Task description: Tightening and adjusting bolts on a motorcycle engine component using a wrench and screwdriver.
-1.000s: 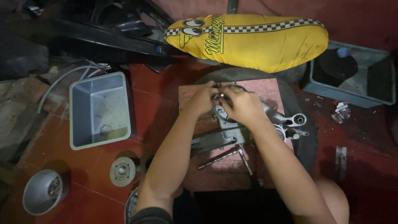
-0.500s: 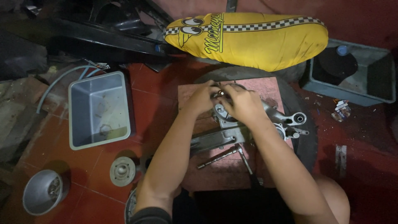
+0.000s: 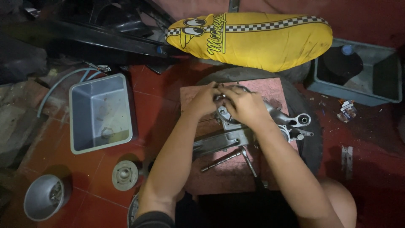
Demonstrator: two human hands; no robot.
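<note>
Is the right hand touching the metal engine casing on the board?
Touching: the head view shows the right hand resting directly on the metal casing, fingers over its round end.

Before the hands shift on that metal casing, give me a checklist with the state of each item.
1. Both hands on the casing: left hand and right hand rest on the metal casing: ok.
2. Casing supported on the board: ok.
3. T-handle wrench beside the casing: ok.
4. Grey tray nearby for small parts: ok.
5. Part under the fingers seated: cannot tell, hidden.
</note>
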